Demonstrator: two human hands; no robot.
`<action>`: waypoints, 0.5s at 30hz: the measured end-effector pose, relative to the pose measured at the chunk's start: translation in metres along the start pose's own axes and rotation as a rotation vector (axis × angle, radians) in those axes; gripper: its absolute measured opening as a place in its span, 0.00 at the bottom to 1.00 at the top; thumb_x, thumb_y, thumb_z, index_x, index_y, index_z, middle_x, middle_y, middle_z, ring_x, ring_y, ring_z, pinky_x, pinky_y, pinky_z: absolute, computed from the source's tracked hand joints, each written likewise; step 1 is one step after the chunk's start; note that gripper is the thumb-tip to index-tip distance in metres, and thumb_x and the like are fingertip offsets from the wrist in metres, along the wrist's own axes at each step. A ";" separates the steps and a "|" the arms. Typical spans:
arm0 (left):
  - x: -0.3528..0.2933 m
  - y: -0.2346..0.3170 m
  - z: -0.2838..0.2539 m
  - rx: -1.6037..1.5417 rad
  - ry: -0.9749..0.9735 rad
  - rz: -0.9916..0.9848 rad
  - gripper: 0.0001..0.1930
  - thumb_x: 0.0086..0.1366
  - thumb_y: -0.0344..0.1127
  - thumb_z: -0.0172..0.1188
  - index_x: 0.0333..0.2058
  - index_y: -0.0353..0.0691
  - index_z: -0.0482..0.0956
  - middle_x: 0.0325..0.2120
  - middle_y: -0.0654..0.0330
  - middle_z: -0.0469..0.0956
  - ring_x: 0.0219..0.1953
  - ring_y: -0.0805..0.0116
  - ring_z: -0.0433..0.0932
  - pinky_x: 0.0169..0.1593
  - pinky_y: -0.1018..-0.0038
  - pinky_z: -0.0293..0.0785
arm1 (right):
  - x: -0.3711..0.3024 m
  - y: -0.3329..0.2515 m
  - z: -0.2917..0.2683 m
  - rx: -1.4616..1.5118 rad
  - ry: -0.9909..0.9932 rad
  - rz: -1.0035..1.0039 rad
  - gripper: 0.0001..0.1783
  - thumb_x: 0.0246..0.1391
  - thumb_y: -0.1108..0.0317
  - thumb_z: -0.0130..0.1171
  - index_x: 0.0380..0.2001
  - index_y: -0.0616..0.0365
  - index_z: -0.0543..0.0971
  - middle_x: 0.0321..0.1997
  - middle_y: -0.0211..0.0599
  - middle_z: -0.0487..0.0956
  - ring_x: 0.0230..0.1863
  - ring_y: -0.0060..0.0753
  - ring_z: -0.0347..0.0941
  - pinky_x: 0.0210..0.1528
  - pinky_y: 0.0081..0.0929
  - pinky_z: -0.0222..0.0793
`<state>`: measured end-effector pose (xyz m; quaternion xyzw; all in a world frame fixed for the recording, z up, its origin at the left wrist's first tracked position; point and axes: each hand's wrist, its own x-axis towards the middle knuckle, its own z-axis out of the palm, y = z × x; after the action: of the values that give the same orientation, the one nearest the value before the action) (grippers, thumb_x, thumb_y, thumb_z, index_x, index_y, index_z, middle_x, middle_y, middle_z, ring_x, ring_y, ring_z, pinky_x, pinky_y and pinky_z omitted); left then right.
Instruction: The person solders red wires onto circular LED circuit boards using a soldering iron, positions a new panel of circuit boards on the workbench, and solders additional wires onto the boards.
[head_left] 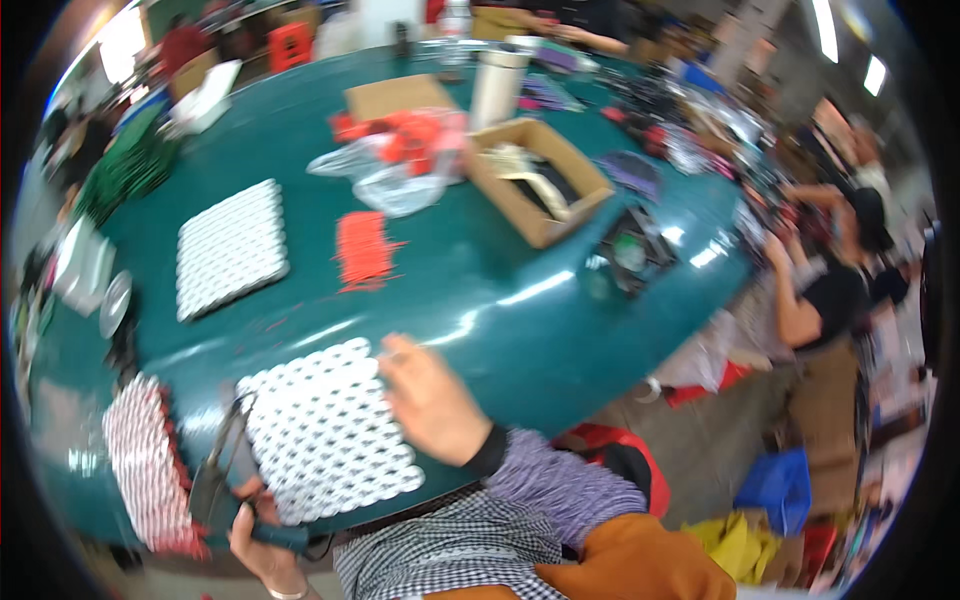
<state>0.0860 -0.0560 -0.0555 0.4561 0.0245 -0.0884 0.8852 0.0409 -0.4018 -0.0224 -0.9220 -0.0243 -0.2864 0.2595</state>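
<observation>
In front of me lies a white lattice panel point(330, 430) made of rows of small rounded pieces, near the table's front edge. My right hand point(430, 400) rests on its right edge, fingers stretched out and slightly blurred. At the panel's left side, my left hand point(262, 550) is closed round a dark gun-shaped tool point(212, 492) with a teal handle. The tool's narrow end reaches the panel's upper left corner; whether it touches cannot be made out. Farther left stands a similar white stack point(145, 465) with red along its edges.
Another white lattice stack point(232, 248) and a pile of thin red strips point(364, 248) lie farther back on the green table point(470, 380). Beyond are a plastic bag point(400, 185) with red pieces, a cardboard box point(545, 225) and a pale bottle point(497, 90). Co-workers sit around.
</observation>
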 end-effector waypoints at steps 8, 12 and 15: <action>-0.013 0.015 0.025 -0.029 0.127 0.047 0.23 0.54 0.31 0.64 0.49 0.33 0.76 0.41 0.52 0.80 0.48 0.57 0.77 0.49 0.62 0.74 | 0.100 0.063 0.045 -0.228 0.060 -0.173 0.17 0.49 0.76 0.58 0.44 0.68 0.76 0.47 0.45 0.75 0.53 0.46 0.71 0.54 0.39 0.71; -0.008 0.008 0.014 -0.170 -0.024 0.001 0.19 0.62 0.30 0.59 0.53 0.34 0.74 0.48 0.54 0.78 0.53 0.64 0.75 0.51 0.67 0.73 | 0.113 0.094 0.086 -0.516 0.029 -0.151 0.09 0.45 0.71 0.57 0.31 0.64 0.77 0.35 0.43 0.74 0.41 0.45 0.70 0.45 0.37 0.69; -0.014 0.029 0.030 0.010 0.012 -0.064 0.20 0.68 0.35 0.52 0.50 0.22 0.76 0.49 0.44 0.78 0.52 0.52 0.76 0.61 0.60 0.71 | 0.117 0.099 0.115 -0.620 0.140 -0.181 0.06 0.42 0.71 0.56 0.24 0.61 0.79 0.31 0.43 0.74 0.40 0.44 0.70 0.44 0.37 0.68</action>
<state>0.0759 -0.0622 -0.0133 0.4600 0.0440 -0.1138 0.8795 0.2171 -0.4430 -0.0855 -0.9293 0.0001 -0.3647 -0.0588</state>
